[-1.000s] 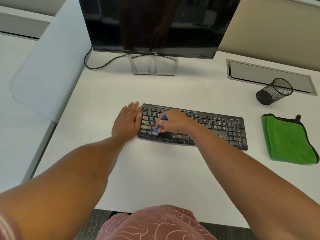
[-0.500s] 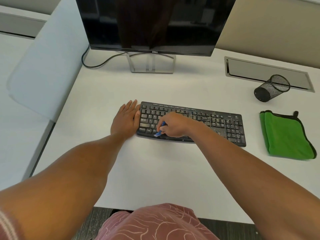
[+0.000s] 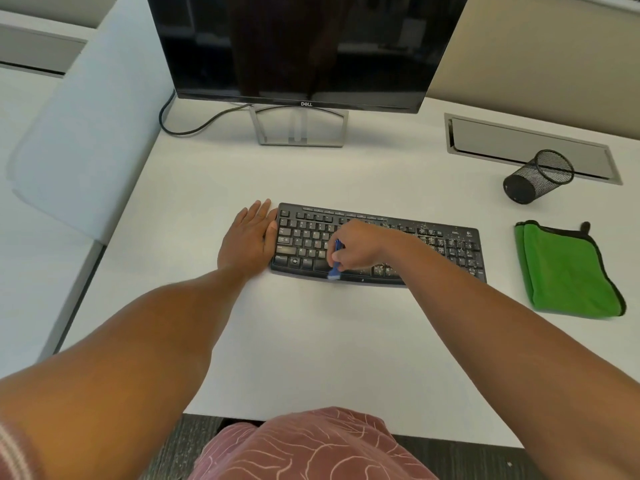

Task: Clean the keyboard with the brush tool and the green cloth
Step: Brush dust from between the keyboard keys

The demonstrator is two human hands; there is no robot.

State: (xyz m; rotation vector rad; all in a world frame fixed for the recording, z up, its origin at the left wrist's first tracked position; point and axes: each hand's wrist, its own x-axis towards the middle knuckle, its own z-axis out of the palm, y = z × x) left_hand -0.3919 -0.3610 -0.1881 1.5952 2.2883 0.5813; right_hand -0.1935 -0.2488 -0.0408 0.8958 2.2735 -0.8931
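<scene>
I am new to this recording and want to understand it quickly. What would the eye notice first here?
First, the two hands at the black keyboard in the middle of the white desk: the right hand grips a small blue brush tool at the front key rows, while the left hand lies flat against the keyboard's left end. Pale crumbs speckle the keys on the right half. A bright green cloth lies folded to the right.

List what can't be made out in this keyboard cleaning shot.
Head view only:
- Keyboard middle keys: hidden under right hand.
- Brush tool bristles: motion-blurred; handle hidden inside the grip.
- Key legends: too small.
- Mesh pen cup contents: interior too dark.
- Monitor top: cut off.
</scene>
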